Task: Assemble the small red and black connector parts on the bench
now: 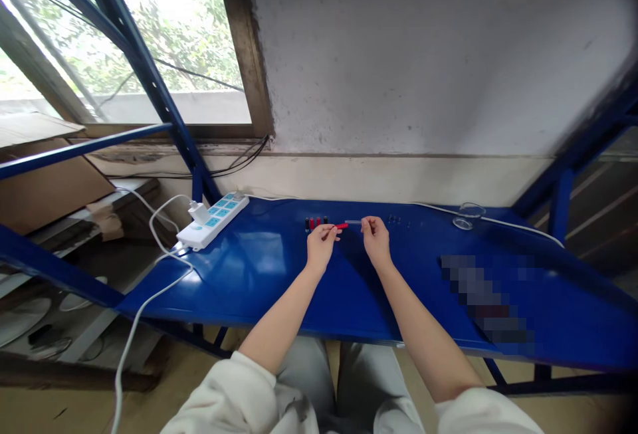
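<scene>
My left hand (320,245) is closed on a short red stick-like piece (342,226), which looks like a pen part and points to the right. My right hand (377,241) pinches a thin clear tube (353,222), its free end pointing left near the red piece's tip. Whether the two touch, I cannot tell. Just behind my left hand, several short black and red cylinders (312,223) stand in a row on the blue table (269,288). Beyond my right hand lie several tiny clear pieces (394,220), too small to make out.
A white power strip (213,221) with a plug and a white cable (130,347) lies at the left. Two clear round items (462,223) sit at the back right, near another white cable (523,224). A blurred-out dark object (486,298) is at the right. Blue frame posts flank the table.
</scene>
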`<move>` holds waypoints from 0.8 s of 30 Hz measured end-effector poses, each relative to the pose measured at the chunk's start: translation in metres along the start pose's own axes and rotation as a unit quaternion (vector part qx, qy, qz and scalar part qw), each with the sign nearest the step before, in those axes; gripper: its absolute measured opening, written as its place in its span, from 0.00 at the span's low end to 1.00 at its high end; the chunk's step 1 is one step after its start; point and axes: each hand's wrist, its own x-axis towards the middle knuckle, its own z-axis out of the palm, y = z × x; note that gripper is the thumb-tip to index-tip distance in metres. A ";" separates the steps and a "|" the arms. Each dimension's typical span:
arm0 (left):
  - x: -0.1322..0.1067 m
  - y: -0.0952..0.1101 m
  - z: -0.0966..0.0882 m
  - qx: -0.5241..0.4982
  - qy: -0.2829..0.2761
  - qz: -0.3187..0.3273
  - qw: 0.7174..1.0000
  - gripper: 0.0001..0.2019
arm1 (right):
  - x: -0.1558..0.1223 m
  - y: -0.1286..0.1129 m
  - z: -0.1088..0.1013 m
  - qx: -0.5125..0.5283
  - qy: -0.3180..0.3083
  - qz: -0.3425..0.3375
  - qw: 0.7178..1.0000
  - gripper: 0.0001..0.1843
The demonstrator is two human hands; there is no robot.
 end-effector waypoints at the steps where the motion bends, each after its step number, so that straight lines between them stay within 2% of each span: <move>1: 0.000 0.001 0.000 -0.001 0.002 -0.005 1.000 0.11 | 0.001 0.001 0.000 0.008 0.001 0.003 1.000 0.14; 5: -0.002 0.005 -0.001 -0.008 0.011 -0.019 1.000 0.11 | 0.002 0.004 0.000 0.031 0.003 0.019 0.999 0.14; 8: -0.001 0.006 -0.002 -0.014 0.007 -0.024 1.000 0.12 | 0.004 0.006 -0.002 0.037 -0.024 0.024 0.999 0.14; 12: -0.001 0.008 -0.003 -0.023 -0.009 -0.027 0.999 0.13 | 0.006 0.006 -0.005 0.062 -0.075 0.027 0.995 0.14; 17: -0.003 0.008 -0.002 -0.017 -0.081 -0.037 0.996 0.13 | 0.004 0.001 -0.004 0.096 -0.160 0.037 0.982 0.14; 20: -0.002 0.007 -0.003 -0.020 -0.070 -0.015 0.997 0.14 | 0.001 -0.003 -0.002 0.097 -0.204 0.039 0.973 0.15; 24: 0.002 0.007 -0.006 -0.010 -0.049 0.022 0.999 0.15 | -0.001 -0.004 -0.001 0.055 -0.279 0.009 0.959 0.13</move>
